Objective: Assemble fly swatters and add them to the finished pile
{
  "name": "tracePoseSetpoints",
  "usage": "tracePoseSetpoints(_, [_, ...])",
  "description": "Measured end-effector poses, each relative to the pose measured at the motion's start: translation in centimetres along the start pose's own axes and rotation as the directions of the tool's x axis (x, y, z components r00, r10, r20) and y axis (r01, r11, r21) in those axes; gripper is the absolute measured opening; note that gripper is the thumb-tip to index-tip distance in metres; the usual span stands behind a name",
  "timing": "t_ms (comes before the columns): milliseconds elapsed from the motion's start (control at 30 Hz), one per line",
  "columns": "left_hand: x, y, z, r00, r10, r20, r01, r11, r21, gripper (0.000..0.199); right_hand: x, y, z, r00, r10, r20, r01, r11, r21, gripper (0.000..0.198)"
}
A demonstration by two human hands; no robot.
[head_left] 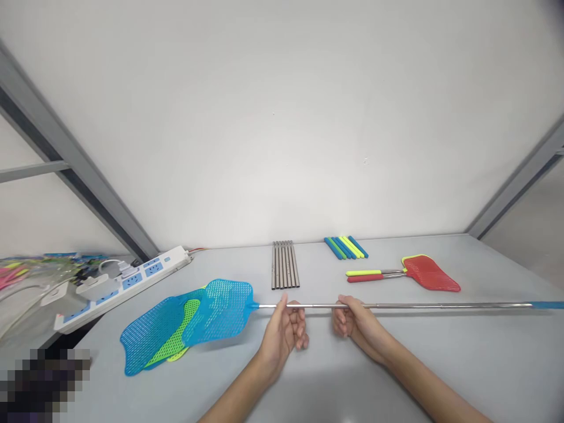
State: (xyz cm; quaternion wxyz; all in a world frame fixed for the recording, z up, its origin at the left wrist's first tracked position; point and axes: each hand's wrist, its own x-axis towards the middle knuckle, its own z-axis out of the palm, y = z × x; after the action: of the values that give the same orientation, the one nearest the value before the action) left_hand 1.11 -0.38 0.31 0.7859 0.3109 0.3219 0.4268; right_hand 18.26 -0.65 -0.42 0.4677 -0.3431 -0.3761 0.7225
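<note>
A blue fly swatter (224,311) with a long, drawn-out metal rod (414,305) lies level across the view, its blue handle (546,305) running off the right edge. My left hand (286,329) grips the rod near the blue mesh head, the thumb on it and the fingers curled. Farther right, my right hand (351,317) is closed around the same rod, with the thumb on top. Beneath and left of the held head lie loose swatter heads, a blue one (152,335) and a green one (176,338), partly overlapped.
Several metal tubes (284,265) lie in a row toward the wall. Blue, green and yellow handle sleeves (346,247) are right of them. A red swatter (432,273) rests over a yellow one. A power strip (136,282) with plugs lies at the left.
</note>
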Motion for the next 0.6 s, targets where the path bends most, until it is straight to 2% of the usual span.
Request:
tracePoseSetpoints(167, [-0.2,0.8,-0.3,0.971,0.174,-0.165,-0.181,0.983,-0.032,0.05,0.1,-1.1,-1.3,1.0,-0.016,-0.022,0.017,0.999,0.03,0.039])
tracePoseSetpoints(433, [0.2,0.7,-1.0,0.882,0.341,-0.325,-0.345,0.937,0.048,0.03,-0.1,-1.1,-1.2,0.997,0.061,0.049,-0.055,0.992,-0.11,0.039])
tracePoseSetpoints(500, [0.3,0.8,-1.3,0.893,0.335,-0.3,-0.337,0.94,0.047,0.027,-0.1,-1.1,-1.1,0.997,0.06,0.055,-0.051,0.987,-0.154,0.04])
tracePoseSetpoints(600, [0.1,1.2,-1.3,0.948,0.277,-0.159,-0.271,0.961,0.058,0.029,-0.3,-1.4,-1.0,0.991,0.078,0.109,-0.054,0.977,-0.207,0.045])
